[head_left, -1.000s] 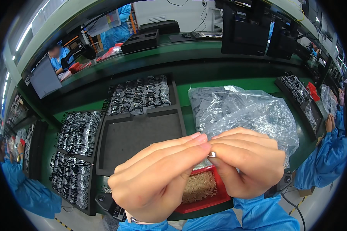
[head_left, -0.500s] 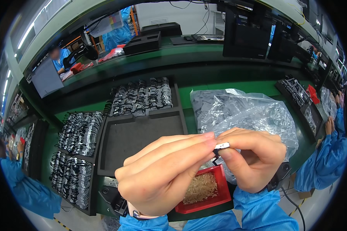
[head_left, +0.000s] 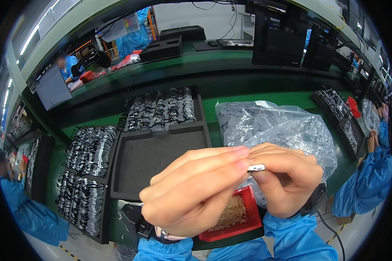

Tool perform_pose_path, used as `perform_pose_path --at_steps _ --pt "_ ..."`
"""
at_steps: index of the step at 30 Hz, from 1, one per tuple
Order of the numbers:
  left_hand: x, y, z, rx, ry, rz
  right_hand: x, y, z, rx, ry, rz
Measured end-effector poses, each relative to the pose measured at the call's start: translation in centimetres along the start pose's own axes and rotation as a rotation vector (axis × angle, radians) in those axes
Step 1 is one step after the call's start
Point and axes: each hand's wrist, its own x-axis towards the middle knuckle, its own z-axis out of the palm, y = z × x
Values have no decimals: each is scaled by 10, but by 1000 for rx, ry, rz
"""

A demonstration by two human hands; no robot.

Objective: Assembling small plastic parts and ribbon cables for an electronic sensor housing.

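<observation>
A small flat silver-white part is held up between my two hands, over the near edge of the bench. My right hand pinches it between thumb and bent forefinger. The fingers of my left hand are pressed together around its other end, which they hide. Below my hands stands a red tray of tiny tan pieces, partly covered by the left hand. Behind the right hand lies a clear plastic bag full of grey parts.
Left of my hands is a black foam tray with a bare recess. Rows of small cabled parts fill its far section, and more rows fill trays farther left. Monitors hang at the back. Co-workers in blue sleeves work at both sides.
Both hands have stayed together; the left has shifted slightly to the right. The silver-white part has moved a little right and down and lies more level.
</observation>
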Motion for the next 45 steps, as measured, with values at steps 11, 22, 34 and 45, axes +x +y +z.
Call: perform_pose_path --at_steps 11,22,34,45 --pt "-9 3 8 -150 75 -66 -2 -4 -3 167 27 153" --pt "0 -6 -2 65 -139 78 -2 -8 -3 -21 60 200" --pt "-4 5 5 -113 -82 -171 2 1 -2 -119 -45 -20" --pt "7 4 -6 122 -306 -116 1 -2 -5 -62 -12 342"
